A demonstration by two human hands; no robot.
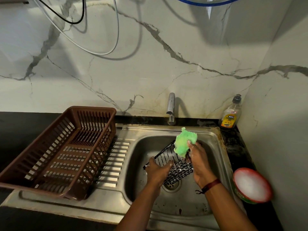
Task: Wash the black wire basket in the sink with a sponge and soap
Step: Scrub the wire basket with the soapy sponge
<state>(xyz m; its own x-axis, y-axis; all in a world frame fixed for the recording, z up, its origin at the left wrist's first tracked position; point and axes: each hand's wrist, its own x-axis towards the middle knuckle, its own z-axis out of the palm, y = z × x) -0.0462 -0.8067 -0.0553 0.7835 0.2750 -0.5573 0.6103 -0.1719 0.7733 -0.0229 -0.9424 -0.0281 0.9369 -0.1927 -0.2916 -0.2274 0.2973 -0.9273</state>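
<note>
We log the black wire basket (180, 170) held tilted in the sink (150, 129), above the drain. The left hand (157, 170) curls round its 8 o'clock rim; the right hand (200, 164) pinches the green sponge (184, 142) at its 1 o'clock edge. We judge it light, stiff, suds-slick: grip the rim wire, not the mesh. A brown dish rack (66, 147) sits at 9 o'clock, the tap (171, 107) at 12, the dishwash gel bottle (230, 114) at 2 and the soap tub (251, 185) at 4 on the black surface (233, 144)

Maroon band (212, 185) round right wrist; black knotted ends trailing; white suds on fingers (190, 147).
</note>
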